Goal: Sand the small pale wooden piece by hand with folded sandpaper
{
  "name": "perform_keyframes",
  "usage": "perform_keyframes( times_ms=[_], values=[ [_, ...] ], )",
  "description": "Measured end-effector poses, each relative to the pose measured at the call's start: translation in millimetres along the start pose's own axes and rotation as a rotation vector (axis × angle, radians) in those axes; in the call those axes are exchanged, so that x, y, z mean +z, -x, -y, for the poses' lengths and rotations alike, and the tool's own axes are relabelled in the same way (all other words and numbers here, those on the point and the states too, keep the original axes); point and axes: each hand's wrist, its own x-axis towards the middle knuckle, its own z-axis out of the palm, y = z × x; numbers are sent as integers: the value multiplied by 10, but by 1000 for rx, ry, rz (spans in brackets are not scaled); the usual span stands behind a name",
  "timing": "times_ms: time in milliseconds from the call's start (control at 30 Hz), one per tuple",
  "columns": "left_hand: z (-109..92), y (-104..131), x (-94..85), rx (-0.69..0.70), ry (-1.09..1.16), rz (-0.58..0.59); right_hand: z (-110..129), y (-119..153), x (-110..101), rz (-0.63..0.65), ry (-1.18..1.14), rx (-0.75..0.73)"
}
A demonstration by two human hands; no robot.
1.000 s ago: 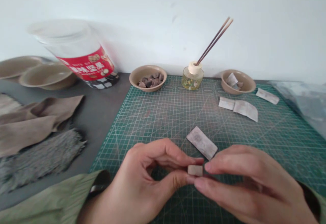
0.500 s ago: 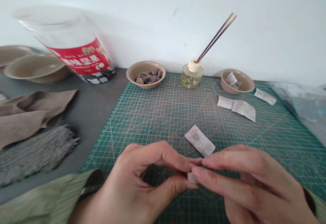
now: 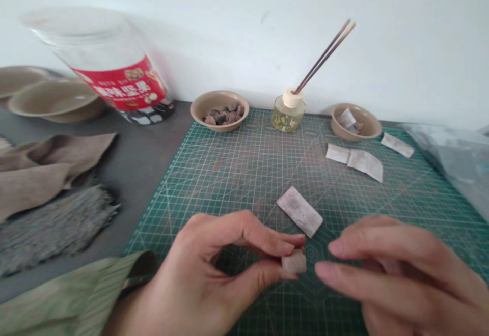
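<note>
My left hand (image 3: 225,270) pinches a small pale, block-like stone piece (image 3: 294,261) between thumb and fingers, above the green cutting mat (image 3: 229,173). One end of the piece sticks out past the fingertips. To its right, my right hand (image 3: 397,275) hovers apart from it, thumb side hidden, with two fingers stretched toward the piece and nothing visible between them. Just beyond both hands lies a smudged whitish rectangular strip (image 3: 300,212), which looks like a piece of sandpaper seen from its back.
At the back stand a bowl of dark stones (image 3: 219,111), a reed diffuser (image 3: 289,111) and a bowl with folded strips (image 3: 356,121). More strips (image 3: 354,162) lie at right, near a plastic bag (image 3: 451,147). Leftward are a red-labelled tub (image 3: 118,81), brown cloth (image 3: 57,163) and grey fuzzy cloth (image 3: 61,229).
My right hand has drawn away to the right from the stone piece, uncovering its end. My left hand keeps its pinch in nearly the same spot.
</note>
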Motion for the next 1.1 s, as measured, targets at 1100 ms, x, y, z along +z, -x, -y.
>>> perform_keyframes(
  times_ms=[1100],
  values=[
    [131, -88, -164, -27, -286, 8, -50, -288, 433, 116, -485, 502]
  ],
)
